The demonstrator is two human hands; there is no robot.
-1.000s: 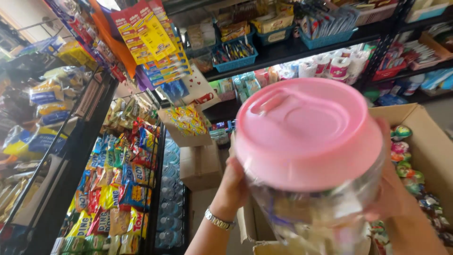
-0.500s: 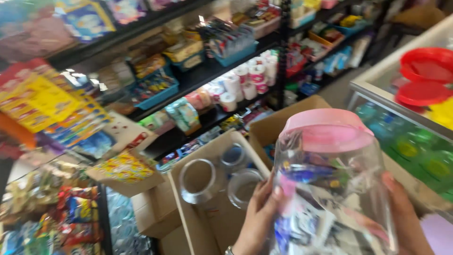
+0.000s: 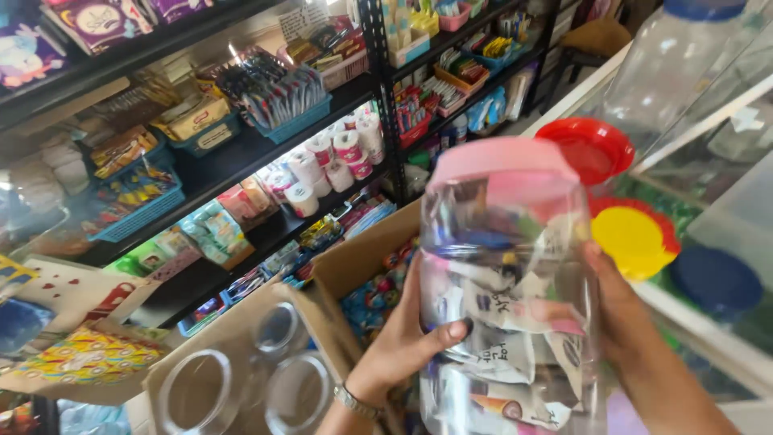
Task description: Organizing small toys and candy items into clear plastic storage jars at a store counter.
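We held a clear jar (image 3: 507,290) between both hands, upright and tilted slightly, in front of the shelves (image 3: 241,153). Its pink lid (image 3: 503,161) was on, and wrapped packets showed through the plastic. Our left hand (image 3: 403,342) gripped the jar's left side, thumb across the front and a watch (image 3: 357,400) on the wrist. Our right hand (image 3: 624,310) wrapped around the right side, its fingers (image 3: 555,314) showing through the wall from behind.

The jar was in the air, above an open cardboard box (image 3: 354,262) of small colourful sweets. To the left, another box (image 3: 233,338) held empty clear jars (image 3: 197,391). To the right stood a glass counter (image 3: 708,338), with red (image 3: 592,145), yellow (image 3: 632,238) and blue (image 3: 715,278) lids at its near edge, close to the jar, and a large clear bottle (image 3: 668,72) behind them.
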